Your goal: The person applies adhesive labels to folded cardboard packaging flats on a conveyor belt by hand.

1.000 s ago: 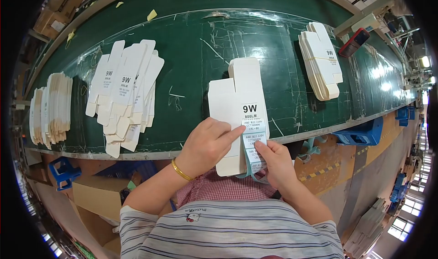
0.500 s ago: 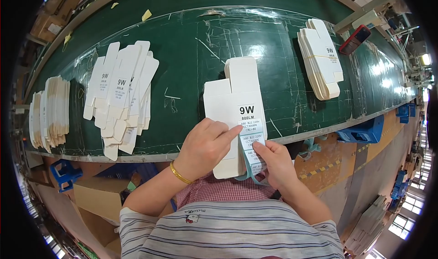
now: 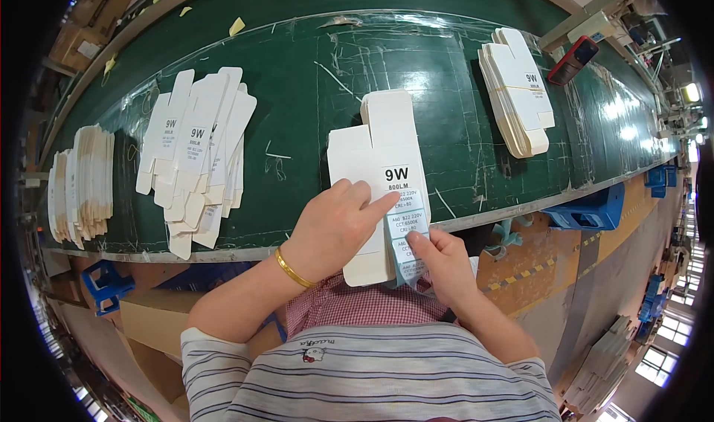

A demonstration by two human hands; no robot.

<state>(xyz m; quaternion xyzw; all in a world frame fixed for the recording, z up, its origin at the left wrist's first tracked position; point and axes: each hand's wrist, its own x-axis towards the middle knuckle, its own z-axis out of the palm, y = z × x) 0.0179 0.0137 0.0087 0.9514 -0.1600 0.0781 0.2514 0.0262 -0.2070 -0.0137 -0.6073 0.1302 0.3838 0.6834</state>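
Observation:
A stack of flat white cartons marked 9W (image 3: 375,154) lies on the green table (image 3: 297,72), overhanging its near edge. My left hand (image 3: 335,229) rests on the top carton, and its forefinger presses a small printed label under the 9W mark. My right hand (image 3: 439,262) holds a strip of pale blue labels (image 3: 407,236) that lies against the carton's lower right.
A fanned pile of the same cartons (image 3: 197,154) lies to the left, a tight stack on edge (image 3: 78,180) at the far left, and a banded bundle (image 3: 520,98) at the right. A red phone (image 3: 571,59) sits beyond it. Blue bins (image 3: 591,212) hang below the table edge.
Both hands and the label strip have shifted slightly up the carton; my left forefinger stays pressed on the label.

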